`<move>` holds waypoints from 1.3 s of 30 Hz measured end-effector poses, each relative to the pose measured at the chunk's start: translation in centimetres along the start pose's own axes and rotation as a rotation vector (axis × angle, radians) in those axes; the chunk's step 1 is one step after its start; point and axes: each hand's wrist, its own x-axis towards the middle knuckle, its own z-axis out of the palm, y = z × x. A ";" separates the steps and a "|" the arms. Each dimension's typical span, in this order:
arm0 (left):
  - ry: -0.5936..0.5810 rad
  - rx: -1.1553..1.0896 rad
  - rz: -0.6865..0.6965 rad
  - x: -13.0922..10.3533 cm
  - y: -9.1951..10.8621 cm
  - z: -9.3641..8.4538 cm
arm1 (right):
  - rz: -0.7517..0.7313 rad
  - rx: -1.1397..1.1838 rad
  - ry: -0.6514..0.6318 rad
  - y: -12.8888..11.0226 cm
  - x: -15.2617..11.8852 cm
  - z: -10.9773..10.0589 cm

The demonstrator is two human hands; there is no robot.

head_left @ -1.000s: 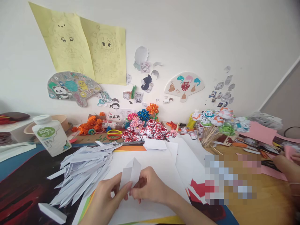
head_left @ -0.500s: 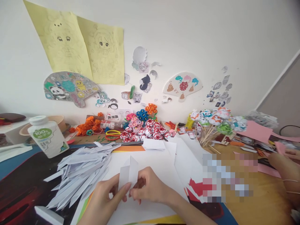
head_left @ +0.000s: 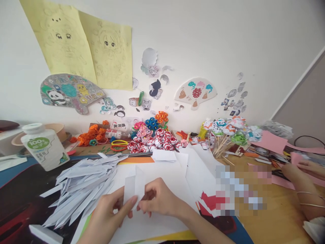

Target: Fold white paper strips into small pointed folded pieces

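Note:
A folded white paper piece point(head_left: 134, 184) stands upright over the middle of the desk, creased to a point at its top. My left hand point(head_left: 110, 210) pinches its lower part, thumb in front and fingers behind. My right hand point(head_left: 162, 200) is closed at the lower right edge of the same piece, with thumb and fingertips pressed together there; its other fingers curl behind. Beneath both hands lie large white sheets point(head_left: 162, 174). Just left of them spreads a heap of folded white paper strips point(head_left: 83, 186), and a single strip point(head_left: 46, 234) rests nearer the front.
A white bottle point(head_left: 44, 147) stands at left. Red-and-white paper flowers point(head_left: 162, 140) line the back, with paper flowers on sticks point(head_left: 228, 130) to their right. Red paper scraps point(head_left: 210, 200) lie right of the sheets. At far right another person's hand point(head_left: 308, 167) is by pink paper point(head_left: 275, 140).
The whole view has shifted slightly, so things appear a little further left. Both my hands keep the folded paper in nearly the same grip. The other person's hand shows more at the right.

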 end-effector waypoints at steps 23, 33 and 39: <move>-0.038 -0.005 -0.014 0.1 -0.1 0.0 | -0.072 -0.101 -0.062 -0.1 -0.1 -0.8; 0.005 -0.010 0.000 0.1 -0.1 -0.4 | -0.131 -0.219 0.037 -0.3 0.0 -1.7; 0.016 -0.064 -0.011 0.8 -0.8 -1.5 | -0.094 -0.108 0.127 0.2 0.6 -2.4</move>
